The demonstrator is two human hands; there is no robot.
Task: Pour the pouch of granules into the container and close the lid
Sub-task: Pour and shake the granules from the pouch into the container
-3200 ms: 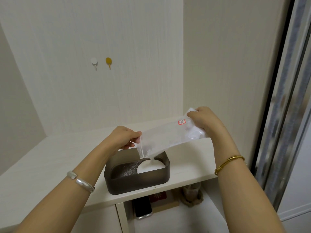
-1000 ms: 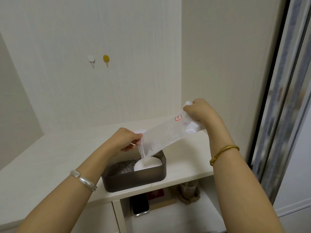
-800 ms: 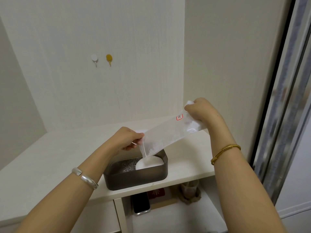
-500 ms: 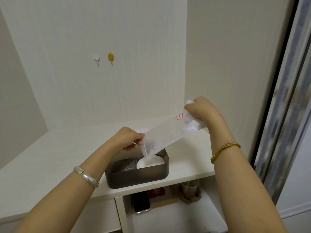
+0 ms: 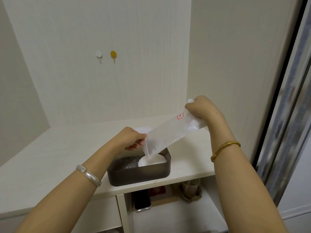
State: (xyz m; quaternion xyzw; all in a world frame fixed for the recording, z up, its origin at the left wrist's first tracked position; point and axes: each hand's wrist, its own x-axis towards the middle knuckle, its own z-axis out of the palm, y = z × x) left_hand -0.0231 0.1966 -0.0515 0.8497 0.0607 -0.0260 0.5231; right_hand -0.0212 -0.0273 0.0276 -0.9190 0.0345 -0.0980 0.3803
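A clear plastic pouch (image 5: 170, 133) with a small red label slants down over a dark brown rectangular container (image 5: 139, 174) on the white shelf. My right hand (image 5: 201, 109) grips the raised closed end. My left hand (image 5: 130, 138) pinches the open lower mouth just above the container. White granules (image 5: 152, 160) lie heaped in the container's right half; dark speckled material shows in its left half. A few granules cling inside the pouch near its mouth. A pale flat piece (image 5: 142, 129) peeks out behind my left hand; I cannot tell whether it is the lid.
The container stands near the front edge of the white shelf (image 5: 50, 157). Walls close in behind and to the right. Two small hooks (image 5: 106, 55) hang on the back wall. Below the shelf sit a black phone (image 5: 142, 200), a red box and a small jar.
The heap of white granules in the container has grown and the pouch holds less. My right hand has lifted the closed end slightly higher. Both hands keep their hold.
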